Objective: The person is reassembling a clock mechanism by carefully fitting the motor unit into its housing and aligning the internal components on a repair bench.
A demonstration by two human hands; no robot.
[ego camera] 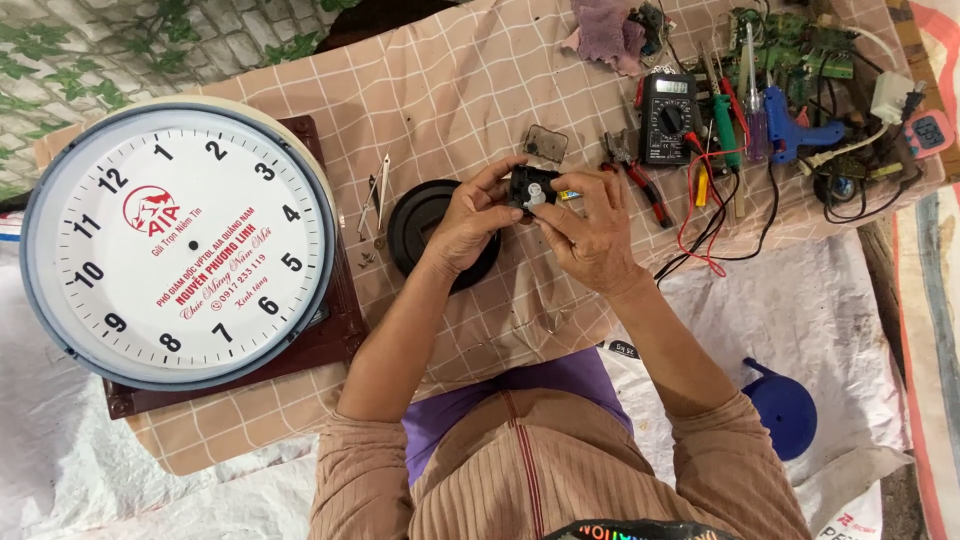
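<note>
Containers are few on this work surface: only a small clear plastic cover lies open side up on the checked cloth, and whether anything is in it cannot be told. Left of your hands stands a big round wall clock on a dark brown board, and near it a pair of tweezers and some tiny screws. Just under your left wrist sits a black round disc. To the far right you have a multimeter, red-handled pliers, a green screwdriver, a blue glue gun and green circuit boards, with red and black wires running toward you. Nothing blocks your hands. The small black clock movement is between both hands, above the cloth. Your left hand pinches its left side with curled fingers, and your right hand grips its right side, thumb pressed on the front.
</note>
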